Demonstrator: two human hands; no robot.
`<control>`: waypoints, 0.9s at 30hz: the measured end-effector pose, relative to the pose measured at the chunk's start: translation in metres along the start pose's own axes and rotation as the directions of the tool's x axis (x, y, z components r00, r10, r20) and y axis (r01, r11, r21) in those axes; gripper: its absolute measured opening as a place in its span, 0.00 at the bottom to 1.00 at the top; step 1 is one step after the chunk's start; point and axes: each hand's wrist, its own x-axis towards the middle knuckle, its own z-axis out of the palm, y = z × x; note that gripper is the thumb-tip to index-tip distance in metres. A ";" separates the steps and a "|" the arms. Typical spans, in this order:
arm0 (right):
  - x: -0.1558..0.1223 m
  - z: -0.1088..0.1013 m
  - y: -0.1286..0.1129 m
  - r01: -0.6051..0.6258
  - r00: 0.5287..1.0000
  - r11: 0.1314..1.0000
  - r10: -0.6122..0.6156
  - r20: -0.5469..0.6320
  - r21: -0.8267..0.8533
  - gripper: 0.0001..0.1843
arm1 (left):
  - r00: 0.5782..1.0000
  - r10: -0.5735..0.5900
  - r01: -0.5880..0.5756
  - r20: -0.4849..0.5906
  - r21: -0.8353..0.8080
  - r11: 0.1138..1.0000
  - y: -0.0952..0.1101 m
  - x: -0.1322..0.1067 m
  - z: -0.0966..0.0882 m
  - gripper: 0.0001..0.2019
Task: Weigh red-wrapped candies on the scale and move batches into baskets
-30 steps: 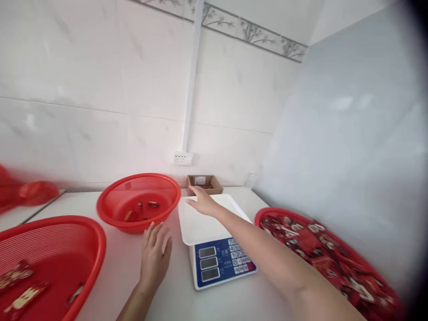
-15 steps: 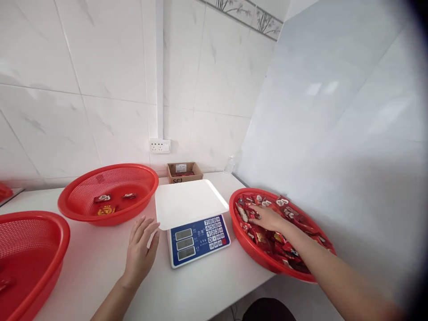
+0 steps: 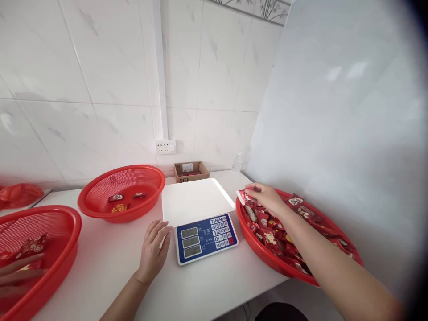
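Observation:
My right hand (image 3: 265, 196) pinches a small red snack packet with a white edge (image 3: 242, 196) over the near-left rim of the right-hand red basket (image 3: 256, 249). That basket is heaped with red-wrapped packets (image 3: 269, 238) of several designs. My left hand (image 3: 154, 248) rests at the front left corner of the digital scale (image 3: 207, 240), fingers loosely bent and apart, holding nothing. The scale's white weighing plate (image 3: 195, 200) carries nothing. Its display digits are too faint to read.
Behind the scale stands a small cardboard box (image 3: 191, 173) with red items inside. A red basket (image 3: 147, 207) at back left holds a few packets. Another person's blurred hand (image 3: 20, 274) reaches into the near-left red basket (image 3: 72, 249). A red plastic bag (image 3: 20, 195) lies at far left.
My right hand has risen from the heap toward the scale with a packet in it. Another person's hand has entered the near-left basket with packets. The view has shifted slightly left.

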 end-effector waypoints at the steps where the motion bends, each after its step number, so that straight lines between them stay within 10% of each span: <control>1: 0.003 0.016 -0.007 0.003 1.000 0.999 -0.005 0.031 0.053 0.12 | 1.000 -0.004 0.004 0.004 -0.001 1.000 0.000 0.000 0.000 0.09; 7: 0.020 0.108 -0.030 0.036 0.972 0.988 -0.069 0.224 0.149 0.12 | 0.998 -0.048 0.048 0.036 -0.001 0.999 0.001 -0.003 -0.001 0.09; 12: 0.031 0.133 -0.025 0.044 0.968 0.995 -0.064 0.244 0.089 0.14 | 0.995 -0.091 0.091 0.029 0.016 0.996 -0.004 -0.004 -0.002 0.09; 21: 0.025 0.124 -0.023 0.299 0.930 0.933 -0.238 0.279 -0.202 0.18 | 0.994 -0.106 0.106 -0.019 -0.003 0.994 -0.011 0.000 -0.004 0.08; 27: 0.035 0.052 0.009 0.211 0.977 0.817 -0.163 0.137 -0.537 0.18 | 0.996 -0.086 0.086 -0.018 -0.019 0.996 -0.010 0.003 -0.007 0.09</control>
